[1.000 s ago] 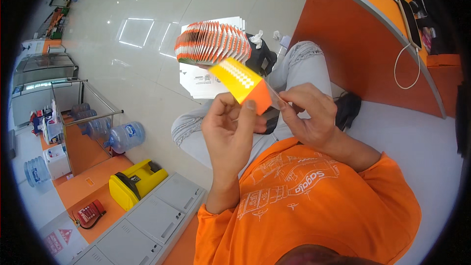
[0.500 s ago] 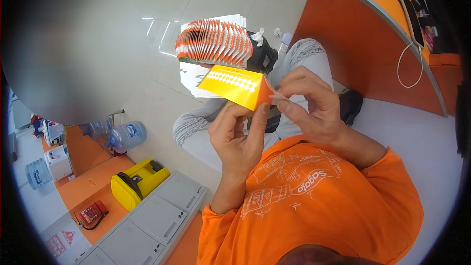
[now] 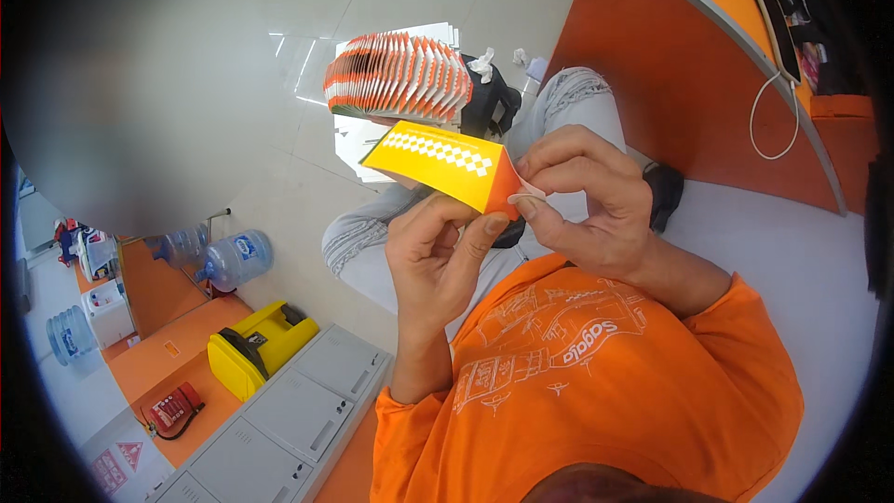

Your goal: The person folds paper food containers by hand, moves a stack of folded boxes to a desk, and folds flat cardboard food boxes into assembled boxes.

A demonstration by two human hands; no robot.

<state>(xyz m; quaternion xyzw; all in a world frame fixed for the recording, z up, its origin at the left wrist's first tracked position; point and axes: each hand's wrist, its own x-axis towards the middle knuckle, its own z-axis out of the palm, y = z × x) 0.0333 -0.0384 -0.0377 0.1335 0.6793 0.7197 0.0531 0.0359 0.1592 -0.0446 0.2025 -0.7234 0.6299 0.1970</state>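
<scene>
A small folded cardboard box point(image 3: 433, 160), yellow with a row of white diamonds and an orange end, is held up over my lap. My left hand point(image 3: 436, 256) grips its lower edge between thumb and fingers. At the orange end, my right hand point(image 3: 596, 200) pinches a thin whitish flap between thumb and fingertips. The flap bends upward, and its join to the box is partly hidden by the fingers. Just beyond the box stands a curved row of folded orange-and-white cards point(image 3: 399, 79), packed side by side on white sheets point(image 3: 356, 142).
Crumpled tissue point(image 3: 482, 65) lies near a black object beside the cards. An orange desk panel point(image 3: 652, 65) rises at right, with a phone point(image 3: 778, 33) and white cable above. At lower left are grey lockers point(image 3: 289, 410), a yellow bin point(image 3: 261, 345), a fire extinguisher point(image 3: 174, 410) and water bottles point(image 3: 237, 259).
The flap at the orange end is bent further over and shows more of its whitish side. Both hands keep their grip; the view has shifted slightly.
</scene>
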